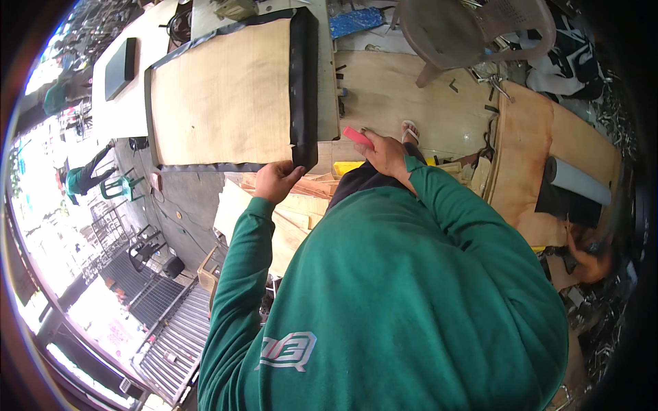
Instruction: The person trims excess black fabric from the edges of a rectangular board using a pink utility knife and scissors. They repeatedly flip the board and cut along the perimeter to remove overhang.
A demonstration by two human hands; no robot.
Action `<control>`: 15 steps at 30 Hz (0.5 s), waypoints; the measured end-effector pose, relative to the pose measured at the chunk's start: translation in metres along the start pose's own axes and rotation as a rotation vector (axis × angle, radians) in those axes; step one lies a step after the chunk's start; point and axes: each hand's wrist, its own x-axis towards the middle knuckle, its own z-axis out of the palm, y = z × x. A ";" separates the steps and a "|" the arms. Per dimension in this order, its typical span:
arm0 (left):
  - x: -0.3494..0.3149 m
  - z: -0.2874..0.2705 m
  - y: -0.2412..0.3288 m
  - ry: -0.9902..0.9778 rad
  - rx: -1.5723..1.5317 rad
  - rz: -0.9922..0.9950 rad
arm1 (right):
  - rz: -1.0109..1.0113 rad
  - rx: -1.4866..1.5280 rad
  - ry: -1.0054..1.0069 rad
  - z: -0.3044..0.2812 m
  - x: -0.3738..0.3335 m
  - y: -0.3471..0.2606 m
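Note:
A plywood panel [223, 96] edged with black sheet material [303, 82] lies on a workbench ahead of me. My left hand [275, 179] pinches the black material at the panel's near right corner. My right hand [384, 154] is closed around a red flat tool [358, 137], held just right of that corner, above the bench edge. Both arms wear green sleeves.
A brown plastic chair [473, 31] stands at the back right. Plywood sheets [541, 151] and a grey roll [579, 181] lie to the right, where another person's hand [589, 260] works. Wood offcuts [301, 205] pile below the bench. Metal grilles [171, 335] lie lower left.

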 end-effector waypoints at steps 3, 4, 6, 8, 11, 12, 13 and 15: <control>0.003 -0.010 0.001 0.111 0.040 0.080 | -0.109 -0.094 -0.114 0.004 0.005 -0.017; 0.005 -0.012 -0.002 0.095 0.053 0.079 | -0.149 -0.137 -0.163 0.005 0.006 -0.024; 0.009 -0.015 -0.012 0.034 -0.008 0.088 | -0.250 -0.216 -0.273 0.009 0.008 -0.042; 0.015 -0.018 -0.021 0.001 -0.089 0.120 | -0.428 -0.215 -0.300 0.017 0.008 -0.065; 0.021 -0.030 -0.023 -0.068 -0.056 0.133 | -0.448 -0.271 -0.345 0.035 0.014 -0.098; 0.021 -0.035 -0.018 -0.087 -0.070 0.137 | -0.403 -0.350 -0.344 0.040 0.015 -0.105; 0.017 -0.039 -0.011 0.012 -0.113 0.217 | -0.379 -0.399 -0.341 0.043 0.015 -0.110; 0.008 -0.043 0.008 0.169 -0.162 0.244 | -0.344 -0.496 -0.334 0.049 0.012 -0.113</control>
